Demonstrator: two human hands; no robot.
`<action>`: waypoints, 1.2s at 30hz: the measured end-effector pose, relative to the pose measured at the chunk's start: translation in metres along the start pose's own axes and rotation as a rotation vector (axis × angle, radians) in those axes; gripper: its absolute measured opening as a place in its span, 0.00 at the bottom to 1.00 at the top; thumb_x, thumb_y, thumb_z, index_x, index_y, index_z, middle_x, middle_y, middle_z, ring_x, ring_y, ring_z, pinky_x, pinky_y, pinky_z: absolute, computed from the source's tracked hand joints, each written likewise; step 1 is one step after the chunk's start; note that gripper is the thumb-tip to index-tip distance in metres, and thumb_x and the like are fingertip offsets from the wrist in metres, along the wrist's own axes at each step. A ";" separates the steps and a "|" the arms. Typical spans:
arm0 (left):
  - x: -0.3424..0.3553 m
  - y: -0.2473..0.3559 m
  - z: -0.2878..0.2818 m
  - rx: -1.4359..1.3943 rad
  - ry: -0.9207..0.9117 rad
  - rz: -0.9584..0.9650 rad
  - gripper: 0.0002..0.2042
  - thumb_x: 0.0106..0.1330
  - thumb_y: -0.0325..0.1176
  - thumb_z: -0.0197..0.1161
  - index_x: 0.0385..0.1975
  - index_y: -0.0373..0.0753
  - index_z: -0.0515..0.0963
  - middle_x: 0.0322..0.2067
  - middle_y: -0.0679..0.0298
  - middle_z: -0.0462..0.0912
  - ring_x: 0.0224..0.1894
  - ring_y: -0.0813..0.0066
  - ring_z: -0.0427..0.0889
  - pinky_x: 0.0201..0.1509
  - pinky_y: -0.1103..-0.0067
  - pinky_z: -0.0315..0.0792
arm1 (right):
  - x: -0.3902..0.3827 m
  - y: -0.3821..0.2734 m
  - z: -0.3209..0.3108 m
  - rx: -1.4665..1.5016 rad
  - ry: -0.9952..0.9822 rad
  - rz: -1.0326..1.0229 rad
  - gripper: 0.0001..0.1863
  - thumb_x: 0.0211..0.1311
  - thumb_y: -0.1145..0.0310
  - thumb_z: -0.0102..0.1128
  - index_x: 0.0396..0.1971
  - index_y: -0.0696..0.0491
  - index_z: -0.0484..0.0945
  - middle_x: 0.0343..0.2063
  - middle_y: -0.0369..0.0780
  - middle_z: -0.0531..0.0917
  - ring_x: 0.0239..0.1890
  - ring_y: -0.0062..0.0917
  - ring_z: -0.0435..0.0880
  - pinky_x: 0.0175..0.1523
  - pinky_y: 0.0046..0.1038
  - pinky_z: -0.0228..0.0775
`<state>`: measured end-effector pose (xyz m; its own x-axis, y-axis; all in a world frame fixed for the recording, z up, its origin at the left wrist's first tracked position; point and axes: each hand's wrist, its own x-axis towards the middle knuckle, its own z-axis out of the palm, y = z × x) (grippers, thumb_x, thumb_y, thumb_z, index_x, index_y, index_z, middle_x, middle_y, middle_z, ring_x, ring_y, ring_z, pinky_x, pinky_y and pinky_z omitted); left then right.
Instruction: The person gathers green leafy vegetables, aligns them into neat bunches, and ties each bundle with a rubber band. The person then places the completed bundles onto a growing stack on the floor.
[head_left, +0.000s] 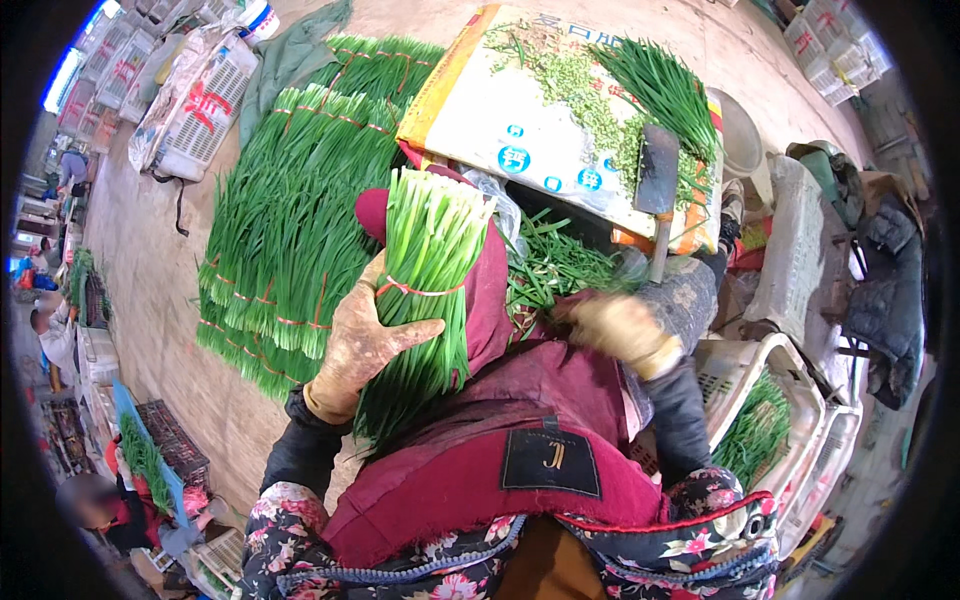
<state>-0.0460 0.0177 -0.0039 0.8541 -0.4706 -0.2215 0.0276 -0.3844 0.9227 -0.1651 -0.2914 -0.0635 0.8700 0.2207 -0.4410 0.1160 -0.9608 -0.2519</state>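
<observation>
My gloved left hand (362,335) is closed around a bundle of Chinese chives (430,250), held upright with its pale cut ends up. A pinkish band circles the bundle at my fingers, and the green leaves hang toward my lap. My gloved right hand (625,332) is smeared by motion above my right thigh, so its fingers cannot be made out. Next to it lie loose chive leaves (555,265). Beyond that hand, a cleaver (658,170) rests on the white printed sack surface (480,125), its handle pointing toward me.
Banded chive bundles (290,220) lie in rows on the floor (160,270) at the left. Unbanded chives (665,95) and chopped green bits (570,90) are on the sack. A white crate (780,350) with chives stands at my right. Other people work at the far left.
</observation>
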 end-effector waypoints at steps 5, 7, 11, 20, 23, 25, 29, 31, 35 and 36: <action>-0.006 0.002 0.000 0.110 0.048 0.043 0.44 0.42 0.37 0.82 0.63 0.36 0.68 0.55 0.61 0.78 0.58 0.71 0.75 0.67 0.75 0.63 | 0.029 -0.059 -0.012 0.802 0.513 -0.226 0.20 0.64 0.63 0.59 0.56 0.47 0.77 0.27 0.44 0.81 0.31 0.37 0.82 0.38 0.37 0.72; -0.007 0.003 0.001 0.144 0.074 0.055 0.44 0.42 0.38 0.82 0.63 0.37 0.68 0.55 0.60 0.79 0.58 0.70 0.75 0.66 0.74 0.64 | 0.032 -0.068 -0.033 0.769 0.652 -0.261 0.20 0.62 0.70 0.61 0.56 0.51 0.79 0.27 0.41 0.81 0.28 0.28 0.79 0.36 0.29 0.71; -0.008 0.002 0.007 0.288 0.124 0.113 0.45 0.42 0.40 0.82 0.64 0.39 0.67 0.54 0.57 0.79 0.58 0.66 0.77 0.64 0.73 0.67 | 0.041 -0.084 -0.049 0.633 0.992 -0.319 0.16 0.58 0.70 0.65 0.47 0.53 0.82 0.28 0.39 0.83 0.29 0.31 0.80 0.36 0.32 0.72; -0.011 0.004 0.011 0.393 0.152 0.125 0.46 0.42 0.41 0.81 0.65 0.40 0.65 0.54 0.53 0.79 0.56 0.57 0.79 0.60 0.70 0.72 | 0.052 -0.098 -0.050 0.632 1.147 -0.238 0.14 0.56 0.67 0.68 0.42 0.51 0.83 0.34 0.41 0.85 0.32 0.36 0.83 0.39 0.33 0.75; -0.013 0.003 0.013 0.417 0.179 0.147 0.47 0.42 0.42 0.81 0.65 0.38 0.64 0.54 0.51 0.78 0.55 0.56 0.79 0.59 0.69 0.72 | 0.055 -0.103 -0.051 0.582 1.109 -0.155 0.16 0.56 0.63 0.68 0.43 0.51 0.82 0.29 0.41 0.83 0.29 0.37 0.82 0.35 0.36 0.74; -0.015 0.003 0.015 0.438 0.203 0.155 0.47 0.42 0.42 0.81 0.65 0.37 0.64 0.54 0.50 0.78 0.55 0.55 0.79 0.58 0.69 0.73 | 0.053 -0.104 -0.055 0.488 1.054 -0.111 0.18 0.55 0.60 0.68 0.45 0.50 0.81 0.25 0.41 0.81 0.27 0.37 0.81 0.32 0.38 0.73; -0.017 0.000 0.018 0.516 0.236 0.181 0.48 0.42 0.42 0.80 0.66 0.37 0.63 0.52 0.49 0.78 0.52 0.53 0.80 0.56 0.68 0.74 | 0.054 -0.111 -0.053 0.547 1.068 -0.069 0.17 0.54 0.59 0.69 0.43 0.49 0.80 0.24 0.41 0.81 0.27 0.37 0.81 0.32 0.38 0.74; -0.018 -0.001 0.018 0.552 0.255 0.192 0.47 0.42 0.41 0.80 0.65 0.37 0.63 0.51 0.50 0.79 0.52 0.54 0.80 0.55 0.68 0.74 | 0.053 -0.115 -0.051 0.529 1.070 -0.058 0.17 0.54 0.59 0.69 0.41 0.49 0.80 0.24 0.42 0.81 0.27 0.38 0.81 0.32 0.38 0.73; -0.022 0.013 0.014 0.612 0.281 0.230 0.46 0.42 0.37 0.80 0.65 0.38 0.64 0.49 0.52 0.80 0.50 0.56 0.81 0.55 0.70 0.74 | 0.046 -0.120 -0.058 1.299 0.828 -0.077 0.09 0.59 0.68 0.66 0.36 0.56 0.78 0.21 0.37 0.81 0.22 0.23 0.79 0.29 0.28 0.72; -0.023 0.019 0.010 0.633 0.285 0.251 0.46 0.42 0.37 0.80 0.65 0.39 0.64 0.48 0.52 0.79 0.50 0.56 0.80 0.54 0.70 0.74 | 0.044 -0.123 -0.059 1.646 0.685 -0.072 0.08 0.60 0.71 0.65 0.35 0.57 0.78 0.20 0.36 0.81 0.21 0.19 0.78 0.29 0.25 0.72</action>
<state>-0.0702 0.0133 0.0152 0.8996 -0.4130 0.1419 -0.4174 -0.7175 0.5576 -0.1123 -0.1738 -0.0011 0.9595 -0.2640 -0.0978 -0.0196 0.2840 -0.9586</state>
